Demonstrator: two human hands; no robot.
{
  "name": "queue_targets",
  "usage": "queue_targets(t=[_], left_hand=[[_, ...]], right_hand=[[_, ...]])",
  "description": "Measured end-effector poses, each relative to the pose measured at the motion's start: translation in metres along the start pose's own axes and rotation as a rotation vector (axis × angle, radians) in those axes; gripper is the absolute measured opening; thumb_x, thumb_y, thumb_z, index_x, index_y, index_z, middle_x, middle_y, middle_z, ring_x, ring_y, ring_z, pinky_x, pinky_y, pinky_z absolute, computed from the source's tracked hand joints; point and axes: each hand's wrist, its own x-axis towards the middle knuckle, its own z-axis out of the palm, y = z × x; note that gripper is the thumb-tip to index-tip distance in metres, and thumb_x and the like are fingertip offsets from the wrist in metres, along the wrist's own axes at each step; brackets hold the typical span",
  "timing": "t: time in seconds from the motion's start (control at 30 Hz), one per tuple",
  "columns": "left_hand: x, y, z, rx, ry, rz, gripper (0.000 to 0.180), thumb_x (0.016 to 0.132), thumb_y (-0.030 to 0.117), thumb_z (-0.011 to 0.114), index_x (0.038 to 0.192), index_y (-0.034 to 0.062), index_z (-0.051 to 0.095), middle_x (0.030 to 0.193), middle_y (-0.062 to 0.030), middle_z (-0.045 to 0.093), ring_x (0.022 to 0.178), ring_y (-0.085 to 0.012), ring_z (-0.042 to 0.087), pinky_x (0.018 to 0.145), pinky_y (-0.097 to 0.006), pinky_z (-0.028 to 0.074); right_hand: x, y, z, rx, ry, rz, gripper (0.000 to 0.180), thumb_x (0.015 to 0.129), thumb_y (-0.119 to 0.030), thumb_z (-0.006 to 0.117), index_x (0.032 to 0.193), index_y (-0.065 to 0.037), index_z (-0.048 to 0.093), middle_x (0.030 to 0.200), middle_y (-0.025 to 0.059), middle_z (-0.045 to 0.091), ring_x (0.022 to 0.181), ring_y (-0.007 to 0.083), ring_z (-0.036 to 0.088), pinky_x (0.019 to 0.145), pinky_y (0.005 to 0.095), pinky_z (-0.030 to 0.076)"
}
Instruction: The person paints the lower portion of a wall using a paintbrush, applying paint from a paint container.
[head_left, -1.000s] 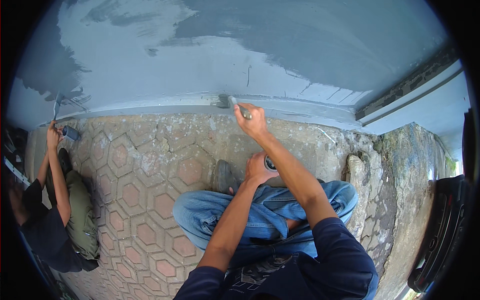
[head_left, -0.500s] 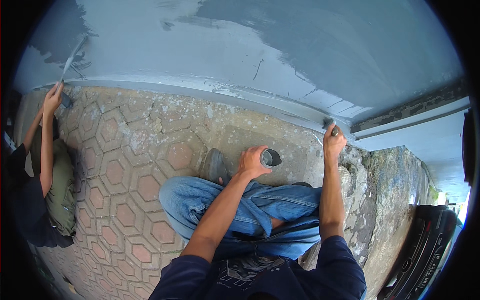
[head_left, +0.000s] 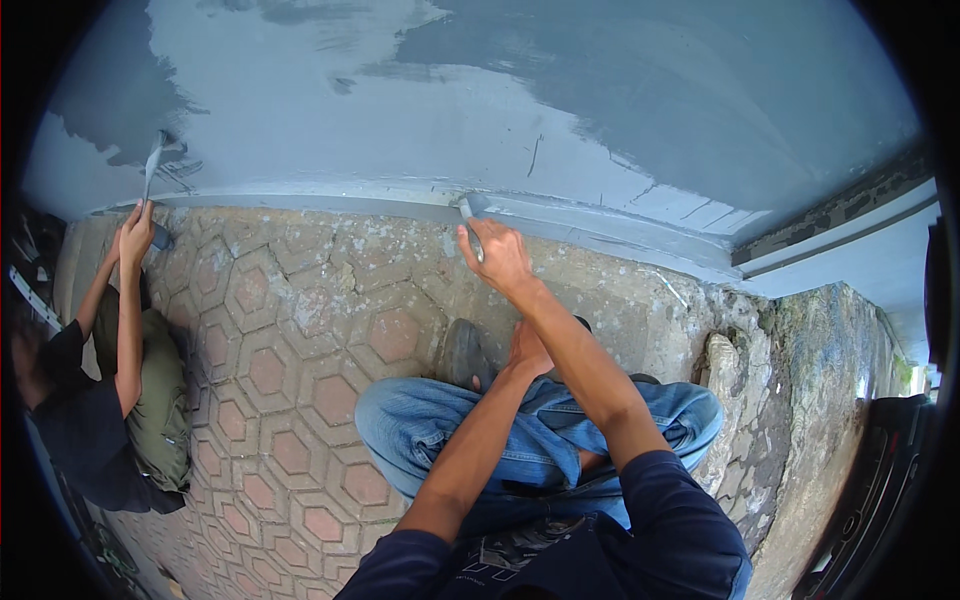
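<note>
A second person point(head_left: 95, 400) crouches off to the left in a dark shirt and olive trousers, one arm raised, their hand point(head_left: 135, 232) gripping a long-handled brush point(head_left: 152, 170) that touches the wall where a dark patch of fresh paint meets the paler coat. They are well apart from the person wearing the camera, who sits low with knees bent in blue jeans point(head_left: 520, 440), and one dark shoe point(head_left: 462, 352) points toward the wall. The raised right forearm crosses over the left one and hides part of the lap, so whatever lies under it cannot be made out. The right hand point(head_left: 500, 258) is closed around a small paintbrush point(head_left: 470, 215), its bristles pressed against the grey ledge point(head_left: 600, 222) that runs along the foot of the wall. The left hand point(head_left: 527, 348) rests down by the knees, just beside the shoe; it looks curled over something, but I cannot tell what it grips or whether it grips at all. The wall point(head_left: 500, 100) is painted grey in two tones, darker and wet-looking to the upper right and far left, lighter through the middle, with rough brush edges between. The ground point(head_left: 300, 320) is outdoor paving of worn reddish hexagonal tiles set in pale grey, cracked and speckled near the wall. To the right it gives way to rough, mossy concrete point(head_left: 800, 400), and a dark rounded object point(head_left: 880, 480) sits at the far right edge, too cut off to identify.
</note>
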Motion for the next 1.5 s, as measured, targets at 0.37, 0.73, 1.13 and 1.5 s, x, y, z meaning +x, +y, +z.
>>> queue_targets(t=[0.37, 0.73, 1.13, 1.5], left_hand=[[-0.005, 0.006, 0.001, 0.068, 0.120, 0.069, 0.082, 0.053, 0.027, 0.090, 0.127, 0.0147, 0.057, 0.127, -0.0115, 0.061, 0.121, -0.0315, 0.055, 0.101, -0.045, 0.042], [-0.005, 0.005, 0.012, 0.072, 0.118, 0.086, 0.083, 0.053, 0.027, 0.090, 0.128, 0.0155, 0.056, 0.125, -0.0118, 0.062, 0.119, -0.0316, 0.056, 0.100, -0.046, 0.043], [-0.004, -0.011, -0.002, -0.034, 0.046, 0.069, 0.054, 0.078, 0.032, 0.073, 0.127, 0.0137, 0.059, 0.122, -0.0130, 0.063, 0.114, -0.0283, 0.058, 0.100, -0.039, 0.043], [-0.017, 0.007, -0.004, 0.115, 0.078, 0.011, 0.085, 0.054, 0.027, 0.090, 0.130, 0.0144, 0.054, 0.125, -0.0114, 0.062, 0.120, -0.0317, 0.054, 0.102, -0.046, 0.042]], right_hand=[[-0.066, 0.127, -0.165, -0.443, 0.150, 0.222, 0.033, 0.086, -0.025, 0.068, 0.062, -0.003, 0.064, 0.060, 0.0179, 0.061, 0.053, 0.0390, 0.061, 0.049, 0.0449, 0.049], [-0.069, 0.103, -0.149, -0.669, 0.169, 0.341, 0.035, 0.089, -0.026, 0.061, 0.065, -0.001, 0.064, 0.064, 0.0215, 0.063, 0.051, 0.0396, 0.062, 0.050, 0.0467, 0.052], [0.008, -0.014, 0.012, -0.103, 0.112, 0.101, 0.029, 0.087, -0.023, 0.063, 0.072, 0.001, 0.067, 0.069, 0.0191, 0.066, 0.059, 0.0345, 0.066, 0.054, 0.0409, 0.054], [-0.056, 0.066, -0.129, -0.222, 0.170, 0.397, 0.027, 0.088, -0.021, 0.067, 0.072, 0.001, 0.069, 0.064, 0.0216, 0.064, 0.061, 0.0388, 0.066, 0.057, 0.0435, 0.049]])
